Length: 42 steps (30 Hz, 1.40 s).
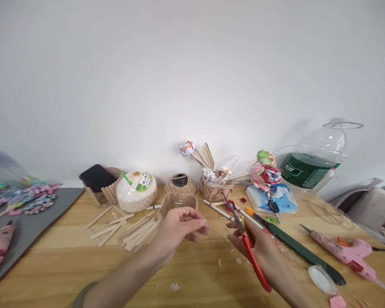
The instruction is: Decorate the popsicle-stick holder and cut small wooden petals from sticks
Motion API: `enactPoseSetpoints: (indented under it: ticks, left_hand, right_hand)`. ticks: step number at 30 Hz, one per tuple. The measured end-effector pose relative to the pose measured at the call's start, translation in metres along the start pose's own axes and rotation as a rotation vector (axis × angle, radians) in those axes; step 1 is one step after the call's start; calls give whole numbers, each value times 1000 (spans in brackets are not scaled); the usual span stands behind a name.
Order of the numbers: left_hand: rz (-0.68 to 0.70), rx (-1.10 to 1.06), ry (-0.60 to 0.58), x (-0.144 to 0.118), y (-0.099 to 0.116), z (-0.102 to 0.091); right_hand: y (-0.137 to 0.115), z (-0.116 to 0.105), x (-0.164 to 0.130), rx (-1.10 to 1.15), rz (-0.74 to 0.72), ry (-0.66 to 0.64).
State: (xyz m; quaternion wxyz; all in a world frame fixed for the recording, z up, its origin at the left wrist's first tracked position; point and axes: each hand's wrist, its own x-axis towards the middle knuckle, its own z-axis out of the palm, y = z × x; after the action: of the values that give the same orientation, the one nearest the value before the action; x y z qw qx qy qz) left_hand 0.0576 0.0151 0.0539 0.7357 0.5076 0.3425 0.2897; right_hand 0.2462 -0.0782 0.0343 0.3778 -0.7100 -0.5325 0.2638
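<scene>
My left hand (182, 226) is over the middle of the wooden table, thumb and fingers pinched together. A whitish speck shows at the fingertips, too small to name. To its right, my right hand (259, 244) grips a pair of scissors (249, 252) with red handles, the blades pointing up and away from me. Just behind my left hand stands a small container wrapped in brown twine (173, 203). Small pale chips (174, 286) lie on the tabletop below the hands.
Wooden craft sticks (141, 234) lie left, near a wrapped coconut (136, 191) and a phone (98, 176). Behind are a twine roll (180, 185) and a basket (214, 190) of paper flowers. Rightward lie a dark green strip (303, 246), a pink glue gun (346, 250) and a large bottle (311, 169).
</scene>
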Motion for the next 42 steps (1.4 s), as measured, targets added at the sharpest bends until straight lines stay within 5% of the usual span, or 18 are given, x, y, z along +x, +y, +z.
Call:
enactPoseSetpoints:
  ticks: [7, 12, 26, 35, 42]
  left_hand:
    - [34, -38, 85, -3, -1, -2]
    - [66, -17, 106, -5, 1, -4]
    - [34, 348, 19, -6, 8, -7]
    - [-78, 176, -15, -9, 6, 0]
    - [-90, 108, 1, -6, 2, -2]
  right_hand:
    - [-49, 26, 5, 367, -30, -36]
    - [-63, 37, 13, 384, -60, 45]
    - [-51, 30, 21, 421, 32, -68]
    - [-33, 32, 19, 634, 36, -192]
    - [-43, 30, 16, 515, 84, -50]
